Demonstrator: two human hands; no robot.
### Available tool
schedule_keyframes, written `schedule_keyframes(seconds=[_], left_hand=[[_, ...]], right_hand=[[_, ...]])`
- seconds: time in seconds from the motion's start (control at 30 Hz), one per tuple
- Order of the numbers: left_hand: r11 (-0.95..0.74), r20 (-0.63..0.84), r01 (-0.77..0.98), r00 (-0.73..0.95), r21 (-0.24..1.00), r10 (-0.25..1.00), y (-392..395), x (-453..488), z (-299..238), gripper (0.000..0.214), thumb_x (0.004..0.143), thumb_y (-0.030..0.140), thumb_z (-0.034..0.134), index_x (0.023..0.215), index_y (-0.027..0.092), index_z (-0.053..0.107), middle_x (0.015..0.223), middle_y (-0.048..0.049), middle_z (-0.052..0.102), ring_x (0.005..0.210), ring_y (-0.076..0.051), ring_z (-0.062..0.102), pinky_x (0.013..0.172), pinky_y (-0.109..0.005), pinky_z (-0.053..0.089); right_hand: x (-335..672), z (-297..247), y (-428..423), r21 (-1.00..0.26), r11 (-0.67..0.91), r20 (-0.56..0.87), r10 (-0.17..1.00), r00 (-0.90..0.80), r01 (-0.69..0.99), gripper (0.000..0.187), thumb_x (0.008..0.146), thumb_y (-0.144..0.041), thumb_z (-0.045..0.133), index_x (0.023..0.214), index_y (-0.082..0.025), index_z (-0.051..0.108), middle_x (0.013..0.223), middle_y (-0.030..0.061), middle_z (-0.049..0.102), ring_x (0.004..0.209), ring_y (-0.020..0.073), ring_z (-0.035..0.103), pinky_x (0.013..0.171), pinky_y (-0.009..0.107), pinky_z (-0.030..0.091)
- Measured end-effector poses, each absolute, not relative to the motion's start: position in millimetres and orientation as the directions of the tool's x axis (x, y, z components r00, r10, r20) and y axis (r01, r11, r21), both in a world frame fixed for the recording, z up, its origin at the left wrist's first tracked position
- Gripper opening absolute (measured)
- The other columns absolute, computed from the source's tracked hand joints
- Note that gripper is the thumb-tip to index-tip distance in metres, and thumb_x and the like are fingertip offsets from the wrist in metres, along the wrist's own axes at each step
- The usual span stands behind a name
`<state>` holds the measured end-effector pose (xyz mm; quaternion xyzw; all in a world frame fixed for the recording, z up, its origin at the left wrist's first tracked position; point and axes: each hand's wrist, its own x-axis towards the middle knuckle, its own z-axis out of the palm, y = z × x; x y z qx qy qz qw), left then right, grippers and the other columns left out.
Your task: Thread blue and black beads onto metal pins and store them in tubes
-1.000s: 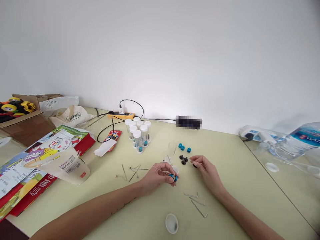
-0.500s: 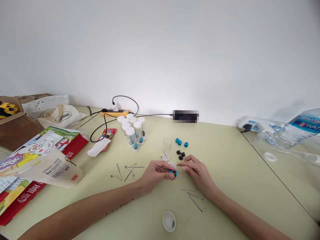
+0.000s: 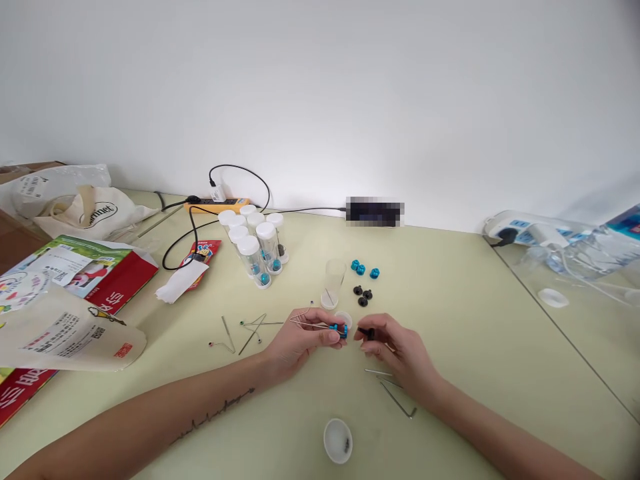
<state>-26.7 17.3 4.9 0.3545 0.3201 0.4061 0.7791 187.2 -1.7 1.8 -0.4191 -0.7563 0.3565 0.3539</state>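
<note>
Left hand (image 3: 300,340) pinching blue piece (image 3: 340,330), thumb and fingers closed on it, thin bent wire (image 3: 311,325) sticking out from same grip. Right hand (image 3: 403,350) pinching black knob (image 3: 370,334), fingers clamped on it. Blue piece and black knob facing each other over counter (image 3: 475,320), near but apart. Three blue knobs (image 3: 375,273) and three black knobs (image 3: 363,302) sitting behind right hand. Clear tube (image 3: 336,275) standing beside them (little stick leaning inside). Bent metal sticks (image 3: 395,397) lying near right hand. White cup (image 3: 334,439) sitting in front, holding dark bits.
</note>
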Motion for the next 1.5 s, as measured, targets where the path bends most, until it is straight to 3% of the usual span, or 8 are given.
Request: schedule_keyframes(seconds=[0.1, 0.47, 0.63, 0.8, 1.0, 1.3, 1.5], left_hand=[[0.422, -0.207, -0.371, 0.497, 0.828, 0.843, 15.9, -27.5, 4.5, 0.021, 0.063, 0.011, 0.079, 0.083, 0.012, 0.072, 0.079, -0.0064, 0.072, 0.07, -0.015, 0.067, 0.074, -0.029, 0.052], [0.448, -0.199, -0.332, 0.575, 0.83, 0.794, 13.9, -30.0, 8.8, 0.021, 0.061, 0.009, 0.08, 0.08, 0.014, 0.074, 0.078, -0.0055, 0.073, 0.071, -0.018, 0.069, 0.072, -0.031, 0.054], [0.488, -0.213, -0.338, 0.604, 0.805, 0.768, 9.1, -29.6, 8.7, 0.021, 0.061, 0.008, 0.08, 0.08, 0.014, 0.073, 0.077, -0.0055, 0.073, 0.072, -0.017, 0.069, 0.072, -0.031, 0.055], [0.503, -0.223, -0.342, 0.605, 0.793, 0.764, 7.2, -29.3, 8.4, 0.021, 0.06, 0.009, 0.08, 0.079, 0.013, 0.073, 0.078, -0.0058, 0.073, 0.07, -0.017, 0.069, 0.072, -0.032, 0.055], [0.517, -0.231, -0.333, 0.619, 0.789, 0.751, 8.1, -30.5, 6.2, 0.022, 0.059, 0.011, 0.081, 0.078, 0.012, 0.072, 0.075, -0.0065, 0.073, 0.068, -0.018, 0.069, 0.07, -0.032, 0.055], [0.508, -0.203, -0.34, 0.638, 0.792, 0.743, 7.8, -30.7, 5.8, 0.019, 0.061, 0.01, 0.08, 0.078, 0.012, 0.071, 0.075, -0.0061, 0.072, 0.067, -0.017, 0.068, 0.068, -0.031, 0.054], [0.507, -0.193, -0.337, 0.651, 0.793, 0.735, 7.6, -31.1, 6.0, 0.019, 0.062, 0.01, 0.079, 0.078, 0.011, 0.07, 0.074, -0.0064, 0.072, 0.068, -0.018, 0.068, 0.068, -0.031, 0.054]], right_hand=[[185.0, 2.6, -5.0, -0.806, 0.485, 0.363, 0.857, -0.366, 0.339, 0.023, 0.09, -0.012, 0.05, 0.103, -0.027, 0.061, 0.092, 0.0026, 0.059, 0.065, 0.0102, 0.055, 0.056, 0.021, 0.049], [179.7, 10.2, -16.4, -0.688, 0.689, 0.581, 0.711, -0.397, 0.227, 0.04, 0.084, 0.003, 0.052, 0.113, -0.025, 0.059, 0.1, 0.0057, 0.059, 0.084, 0.0134, 0.062, 0.064, 0.023, 0.058], [178.5, 12.8, -18.5, -0.554, 0.778, 0.654, 0.626, -0.424, 0.294, 0.039, 0.082, 0.004, 0.055, 0.113, -0.02, 0.059, 0.094, 0.0072, 0.059, 0.081, 0.0145, 0.061, 0.06, 0.024, 0.057], [178.1, 10.4, -19.8, -0.512, 0.795, 0.69, 0.606, -0.397, 0.324, 0.036, 0.082, 0.002, 0.058, 0.11, -0.019, 0.057, 0.092, 0.0062, 0.06, 0.077, 0.0133, 0.062, 0.059, 0.022, 0.057], [181.8, 4.3, -21.8, -0.493, 0.81, 0.675, 0.587, -0.448, 0.318, 0.041, 0.085, 0.0, 0.051, 0.116, -0.026, 0.056, 0.099, 0.0052, 0.06, 0.081, 0.0138, 0.065, 0.066, 0.024, 0.061], [181.6, 6.0, -30.0, -0.782, 0.535, 0.404, 0.826, -0.393, 0.32, 0.013, 0.092, -0.019, 0.048, 0.097, -0.024, 0.059, 0.084, 0.0033, 0.069, 0.077, 0.0167, 0.069, 0.066, 0.025, 0.062], [180.2, 12.8, -30.0, -0.723, 0.605, 0.456, 0.78, -0.429, 0.333, 0.02, 0.09, -0.013, 0.05, 0.102, -0.027, 0.056, 0.087, 0.0004, 0.071, 0.075, 0.0146, 0.068, 0.062, 0.024, 0.058]])
